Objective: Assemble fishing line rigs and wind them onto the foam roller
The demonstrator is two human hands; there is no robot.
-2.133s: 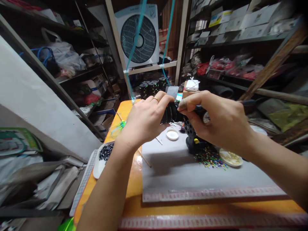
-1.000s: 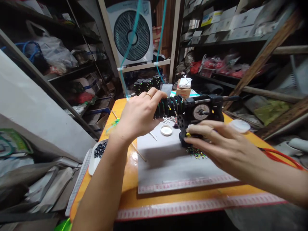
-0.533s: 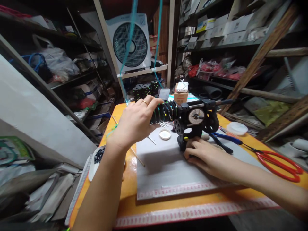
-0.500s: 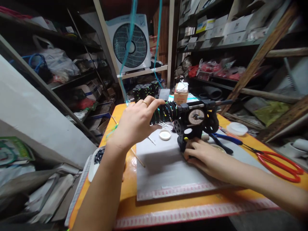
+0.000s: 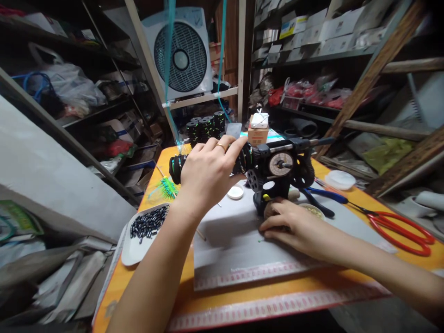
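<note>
My left hand is wrapped over the middle of a row of black rings or bobbins with green bits, threaded on the shaft of a black hand-cranked coil winder. Both ends of the row show past my fingers. A round dial and gears sit on the winder's side. Down at its base, my right hand has curled fingers against a rounded brown thing, mostly hidden. Just left of those fingertips lies a tiny green-tipped bit on the grey board.
A white tray of small dark cylinders sits at left, with green bristly ties behind. Blue-handled pliers and red-handled scissors lie at right. Stacked black spools and a small box stand behind the winder.
My left hand has slid right along the row towards the winder, uncovering its left end. My right hand stays by the base; the tiny green-tipped bit now shows beside it. The view has shifted slightly.
</note>
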